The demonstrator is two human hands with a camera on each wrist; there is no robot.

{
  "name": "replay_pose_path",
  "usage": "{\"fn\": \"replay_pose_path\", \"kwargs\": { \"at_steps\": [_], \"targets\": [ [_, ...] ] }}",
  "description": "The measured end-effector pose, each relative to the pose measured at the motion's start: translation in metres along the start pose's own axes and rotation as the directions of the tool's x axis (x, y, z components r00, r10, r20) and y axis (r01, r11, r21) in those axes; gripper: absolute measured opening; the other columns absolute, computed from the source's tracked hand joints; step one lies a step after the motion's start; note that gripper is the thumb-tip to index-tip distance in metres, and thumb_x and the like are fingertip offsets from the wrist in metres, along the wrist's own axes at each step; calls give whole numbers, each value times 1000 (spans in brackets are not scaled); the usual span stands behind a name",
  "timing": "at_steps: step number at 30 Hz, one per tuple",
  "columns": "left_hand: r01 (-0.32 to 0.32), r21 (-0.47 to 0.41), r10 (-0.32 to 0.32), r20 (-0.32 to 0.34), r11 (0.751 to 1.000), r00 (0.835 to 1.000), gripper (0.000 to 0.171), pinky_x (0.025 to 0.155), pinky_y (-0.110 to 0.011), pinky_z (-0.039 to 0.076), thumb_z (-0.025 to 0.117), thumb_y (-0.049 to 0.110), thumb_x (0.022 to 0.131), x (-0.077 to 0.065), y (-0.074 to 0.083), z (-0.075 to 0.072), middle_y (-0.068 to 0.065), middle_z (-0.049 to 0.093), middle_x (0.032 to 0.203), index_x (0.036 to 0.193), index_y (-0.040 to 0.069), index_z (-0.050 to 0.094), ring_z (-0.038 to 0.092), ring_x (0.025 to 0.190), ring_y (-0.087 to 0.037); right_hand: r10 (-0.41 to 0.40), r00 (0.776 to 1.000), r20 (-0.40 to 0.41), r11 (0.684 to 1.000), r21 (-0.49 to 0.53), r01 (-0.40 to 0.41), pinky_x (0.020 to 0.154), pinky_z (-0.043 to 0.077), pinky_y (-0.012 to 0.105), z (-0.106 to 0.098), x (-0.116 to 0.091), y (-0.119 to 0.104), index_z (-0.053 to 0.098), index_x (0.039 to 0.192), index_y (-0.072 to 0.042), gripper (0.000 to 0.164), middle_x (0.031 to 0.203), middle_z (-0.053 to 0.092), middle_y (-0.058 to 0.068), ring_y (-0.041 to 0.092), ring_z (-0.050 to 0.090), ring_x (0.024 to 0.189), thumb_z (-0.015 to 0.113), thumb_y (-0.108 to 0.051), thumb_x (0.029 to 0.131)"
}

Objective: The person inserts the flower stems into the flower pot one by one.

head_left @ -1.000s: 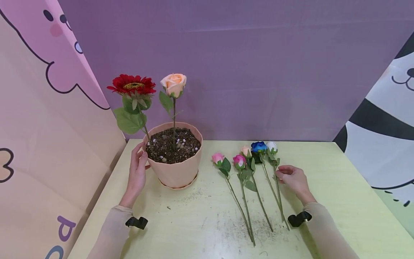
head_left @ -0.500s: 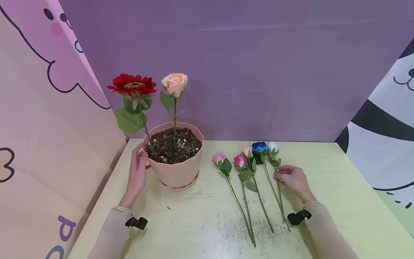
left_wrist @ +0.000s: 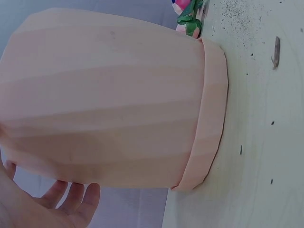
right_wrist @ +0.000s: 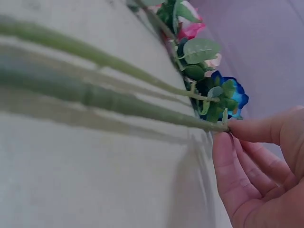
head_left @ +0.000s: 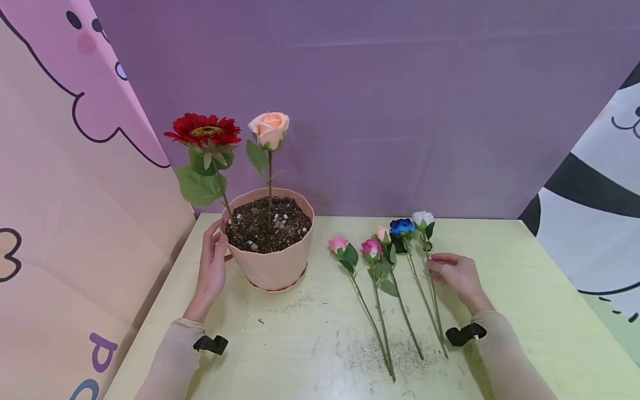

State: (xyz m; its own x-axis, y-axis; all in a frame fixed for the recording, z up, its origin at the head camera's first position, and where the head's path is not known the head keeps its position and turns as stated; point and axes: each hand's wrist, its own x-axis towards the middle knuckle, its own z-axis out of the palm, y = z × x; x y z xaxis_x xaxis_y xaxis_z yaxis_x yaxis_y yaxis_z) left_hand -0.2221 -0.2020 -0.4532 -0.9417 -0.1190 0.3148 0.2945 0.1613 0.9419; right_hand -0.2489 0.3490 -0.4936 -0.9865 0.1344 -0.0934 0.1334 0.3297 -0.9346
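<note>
My right hand pinches the stem of a white rose between thumb and fingertips, just below its leaves. The rose's head is raised a little at the back of the table, and its stem slants down toward the front. In the right wrist view, the pinched stem runs past a neighbouring green stem. My left hand rests against the left side of a pink flowerpot, its fingers spread along the wall. Soil fills the pot, where a red flower and a peach rose stand upright.
Left of the white rose lie a blue rose, a small peach rose, a magenta rose and a pink rose. Soil crumbs dot the table. A purple backdrop rises behind.
The white rose's head has lifted and shifted slightly away from the blue rose, with my right hand moving slightly right. My left hand stays at the pot.
</note>
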Motion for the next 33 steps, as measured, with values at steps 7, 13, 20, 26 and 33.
{"fn": "replay_pose_path", "kwargs": {
  "at_steps": [7,13,20,26,33],
  "targets": [
    [-1,-6,1,0,1000,1000,53,113,-68,41,32,30,118,1,1,1,-21,36,166,168,16,24,42,149,-39,-12,1000,9,990,137,11,80,62,21,-5,0,-8,51,147,16,58,93,77,-22,-2,74,89,73,-13,102],
    [-4,1,4,0,1000,1000,53,113,-68,41,31,30,118,1,1,2,-22,36,165,168,16,24,42,149,-39,-9,1000,9,972,236,7,81,62,20,-8,-1,-15,53,146,13,55,95,77,-20,-1,75,91,74,-13,101],
    [18,12,-18,-15,1000,1000,53,109,-58,45,31,32,118,0,1,3,-20,40,163,168,17,24,44,144,-32,-34,999,7,945,325,30,81,62,19,-11,-2,-25,61,139,5,45,96,78,-19,-2,74,91,75,-13,101],
    [28,16,-28,-27,999,999,53,106,-50,47,31,32,117,1,2,4,-20,41,163,167,16,24,47,139,-22,-47,999,3,931,362,43,80,62,19,-13,-3,-35,62,137,3,42,97,78,-18,0,75,91,76,-14,100],
    [26,20,-25,-30,999,999,52,105,-50,47,31,31,117,1,2,3,-21,40,164,166,14,25,46,144,-32,-30,1000,1,915,403,27,80,62,20,-13,1,-43,65,132,-3,35,98,79,-17,-1,75,90,75,-12,100]
  ]
}}
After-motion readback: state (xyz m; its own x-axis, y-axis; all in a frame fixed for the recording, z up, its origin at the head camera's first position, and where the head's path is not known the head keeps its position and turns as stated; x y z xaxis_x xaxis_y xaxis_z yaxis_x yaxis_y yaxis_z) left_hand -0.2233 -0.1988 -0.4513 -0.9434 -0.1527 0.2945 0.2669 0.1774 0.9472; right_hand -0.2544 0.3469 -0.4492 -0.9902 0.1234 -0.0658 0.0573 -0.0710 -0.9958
